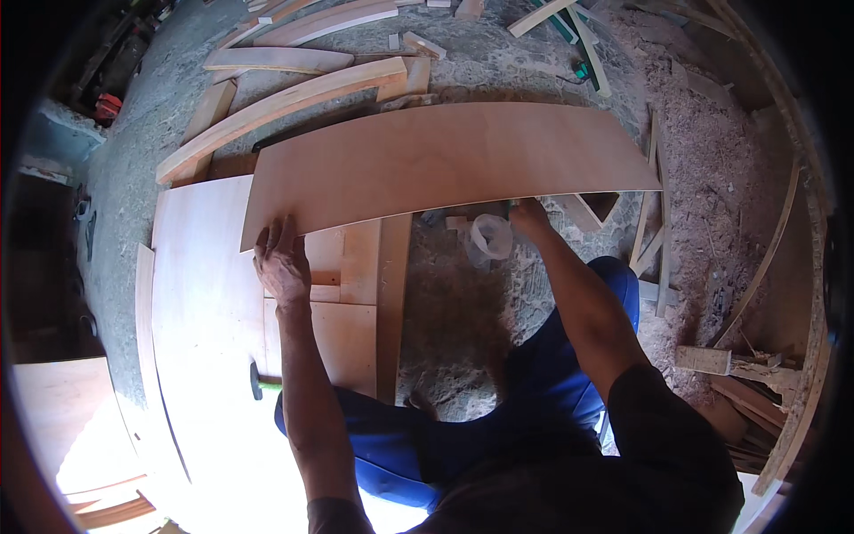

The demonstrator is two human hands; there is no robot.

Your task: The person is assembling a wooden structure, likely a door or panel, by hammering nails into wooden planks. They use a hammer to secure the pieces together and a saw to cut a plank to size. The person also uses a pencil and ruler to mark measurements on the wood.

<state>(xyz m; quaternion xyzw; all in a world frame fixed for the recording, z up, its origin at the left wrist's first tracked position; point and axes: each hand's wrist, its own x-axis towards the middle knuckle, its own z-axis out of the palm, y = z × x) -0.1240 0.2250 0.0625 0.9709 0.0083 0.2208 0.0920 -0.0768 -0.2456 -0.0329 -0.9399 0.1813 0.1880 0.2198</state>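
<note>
A long, thin plywood panel (445, 160) is held raised and tilted across the space before me. My left hand (283, 264) grips its near left corner, fingers lying over the top face. At the panel's near edge, right of the middle, my right hand (531, 219) is closed, its fingers partly hidden under the sheet. A small bit of green shows by those fingers, too little to name. Beneath the left end is a wooden frame partly covered with pale plywood (200, 267). A translucent plastic tub (490, 238) stands on the floor just left of my right hand.
Several timber lengths, including a curved beam (294, 116), lie beyond the panel. A black-and-green object (257, 381) rests on the pale plywood by my left forearm. Wood shavings (703, 178) cover the floor at right, near thin strips (654, 205). My knees flank the work.
</note>
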